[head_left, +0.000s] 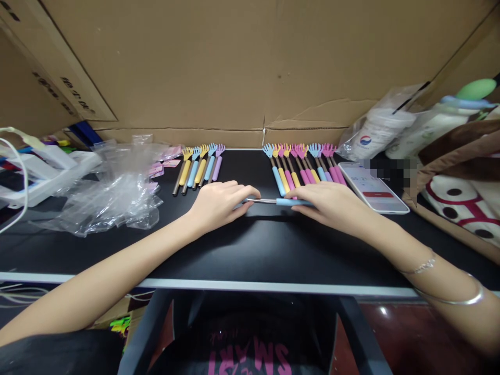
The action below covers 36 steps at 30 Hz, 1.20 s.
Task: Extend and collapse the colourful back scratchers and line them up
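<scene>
A telescopic back scratcher lies level between my two hands, just above the black table. My left hand is closed around its left end, and the fingers cover most of the claw head. Its light blue grip is pinched by my right hand, with the bare metal rod showing in between. Behind my left hand is a row of back scratchers whose metal rods stick out below the coloured grips. Behind my right hand stretches a larger row, with grips toward me and short rods below the claw heads.
Crumpled clear plastic bags and pink labels lie at left, beside a white rack with a cable. At right are a phone, a bagged cup, a bottle and a brown bag. Cardboard walls the back.
</scene>
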Tool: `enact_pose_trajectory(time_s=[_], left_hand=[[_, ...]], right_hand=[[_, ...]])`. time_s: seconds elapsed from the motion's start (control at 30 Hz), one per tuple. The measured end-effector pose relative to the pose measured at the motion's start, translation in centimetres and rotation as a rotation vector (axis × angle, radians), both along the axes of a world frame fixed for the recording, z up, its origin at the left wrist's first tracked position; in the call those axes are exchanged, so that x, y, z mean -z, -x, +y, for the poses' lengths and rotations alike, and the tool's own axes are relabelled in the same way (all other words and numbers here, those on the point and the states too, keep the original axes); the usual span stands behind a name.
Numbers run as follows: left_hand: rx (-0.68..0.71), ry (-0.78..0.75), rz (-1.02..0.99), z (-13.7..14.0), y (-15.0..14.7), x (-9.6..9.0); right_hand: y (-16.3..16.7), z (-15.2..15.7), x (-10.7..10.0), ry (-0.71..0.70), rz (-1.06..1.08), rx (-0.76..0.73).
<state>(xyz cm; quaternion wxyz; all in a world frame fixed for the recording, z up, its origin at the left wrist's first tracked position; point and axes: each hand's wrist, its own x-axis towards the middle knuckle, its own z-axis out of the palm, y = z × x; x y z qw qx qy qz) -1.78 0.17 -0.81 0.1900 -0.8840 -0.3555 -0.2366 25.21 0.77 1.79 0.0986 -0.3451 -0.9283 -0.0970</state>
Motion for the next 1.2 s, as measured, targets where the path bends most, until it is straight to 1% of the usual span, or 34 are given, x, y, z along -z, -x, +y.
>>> enact_pose_trajectory(time_s=[0.13, 0.27, 0.4, 0.57, 0.77, 1.03, 1.1, 1.2], left_hand=[[-0.009, 0.024, 0.004, 0.2, 0.2, -0.1], [-0.029, 0.058, 0.006, 0.4, 0.4, -0.4], [-0.048, 0.054, 0.016, 0.6, 0.6, -0.6], [-0.072, 0.061, 0.01, 0.7, 0.8, -1.0], [-0.094, 0.194, 0.039, 0.5, 0.8, -1.9], [-0.107, 0.311, 0.072, 0.7, 1.3, -3.1], [-0.096, 0.374, 0.087, 0.7, 1.5, -3.5], [-0.088, 0.502, 0.102, 0.7, 1.9, -4.2]], right_hand=[[-0.1, 0.2, 0.0, 0.003, -0.002, 0.0], [-0.5, 0.6, 0.0, -0.03, 0.002, 0.003], [-0.9, 0.9, 0.1, -0.061, 0.001, 0.021], [-1.1, 1.0, -0.2, -0.062, 0.017, 0.015], [-1.6, 1.0, -1.0, 0.04, 0.014, 0.004], [-2.7, 1.6, -1.8, 0.174, 0.033, 0.015], [-3.0, 1.8, -2.0, 0.236, 0.042, -0.003], [-3.3, 1.8, -2.7, 0.381, 0.076, -0.054]])
